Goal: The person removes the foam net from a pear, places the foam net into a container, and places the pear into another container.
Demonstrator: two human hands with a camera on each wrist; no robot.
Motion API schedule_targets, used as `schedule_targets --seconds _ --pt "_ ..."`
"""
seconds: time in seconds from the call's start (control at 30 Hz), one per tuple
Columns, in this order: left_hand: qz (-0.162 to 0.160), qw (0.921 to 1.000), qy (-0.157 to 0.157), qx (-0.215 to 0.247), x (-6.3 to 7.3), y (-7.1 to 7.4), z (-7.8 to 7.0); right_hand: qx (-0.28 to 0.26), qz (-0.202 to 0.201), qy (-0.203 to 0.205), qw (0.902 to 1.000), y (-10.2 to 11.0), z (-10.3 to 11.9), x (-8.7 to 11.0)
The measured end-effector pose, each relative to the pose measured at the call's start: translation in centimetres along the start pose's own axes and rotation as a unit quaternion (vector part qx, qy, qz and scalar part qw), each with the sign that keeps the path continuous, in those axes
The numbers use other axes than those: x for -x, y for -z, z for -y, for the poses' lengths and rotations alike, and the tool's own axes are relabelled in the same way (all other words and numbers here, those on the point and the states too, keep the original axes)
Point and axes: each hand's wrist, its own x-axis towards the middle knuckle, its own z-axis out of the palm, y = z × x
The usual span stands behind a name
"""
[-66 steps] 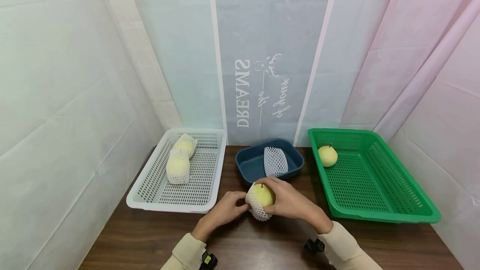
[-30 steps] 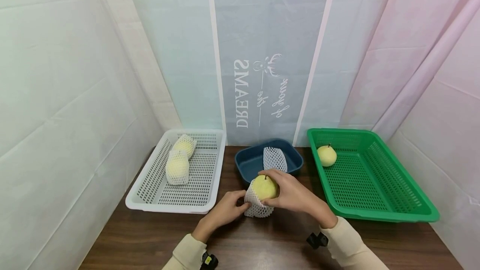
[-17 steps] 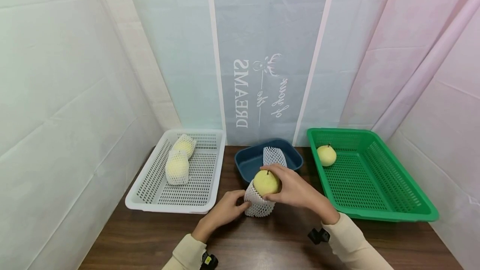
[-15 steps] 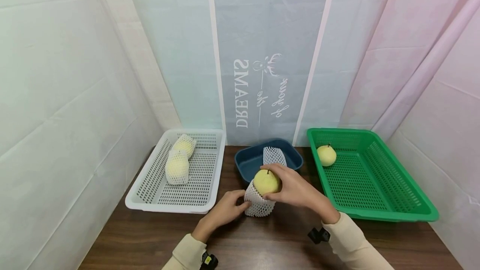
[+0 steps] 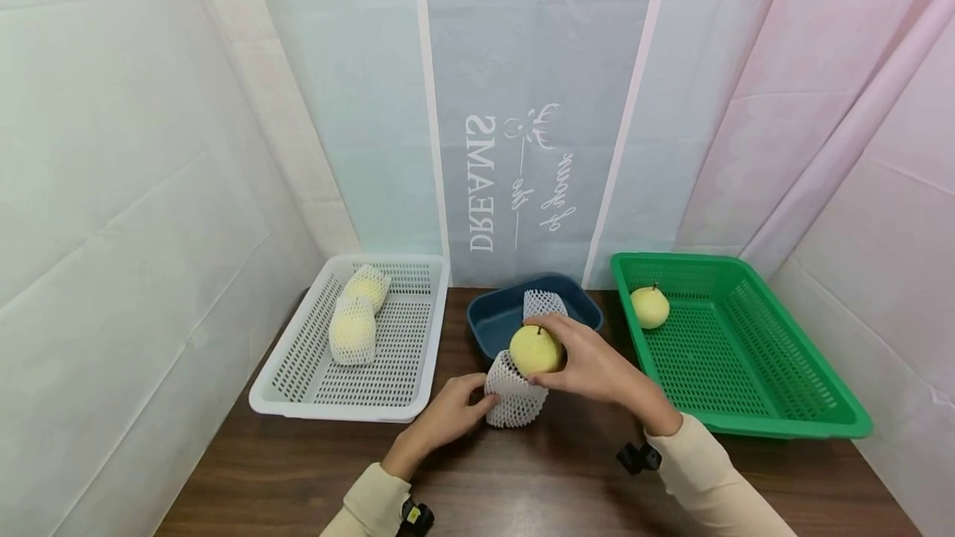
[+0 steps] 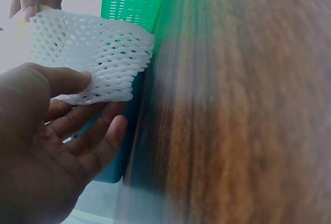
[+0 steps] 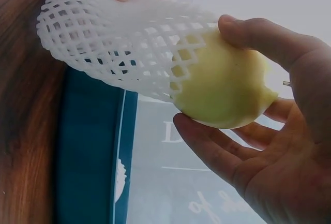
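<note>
My left hand [image 5: 451,414] pinches the white tubular foam-net sleeve [image 5: 516,399] | my right hand [image 5: 593,360] grips the round yellow pear [image 5: 534,350] | pear risen to sleeve mouth, base still inside | removal likely near complete

A pale backdrop [image 5: 507,31] with flipped white lettering [image 5: 481,182] hangs behind the brown table [image 5: 522,487].
</note>
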Motion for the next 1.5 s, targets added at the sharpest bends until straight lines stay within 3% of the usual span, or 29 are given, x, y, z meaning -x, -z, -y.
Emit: schedule_targets --seconds 0.47,0.97,1.5 --pt "-0.018 0.9998 0.002 0.002 -0.1 -0.1 -0.1 -0.002 -0.018 -0.002 0.9998 1.3 -0.5 -0.1" --pt "-0.068 0.9973 -0.013 0.025 -0.4 -0.3 -0.4 0.016 -0.041 -0.005 0.999 2.5 -1.8 -0.2" --pt "-0.107 0.9936 -0.004 0.037 -0.9 -0.3 -0.7 0.014 -0.027 -0.048 0.9984 4.4 -3.1 -0.4"
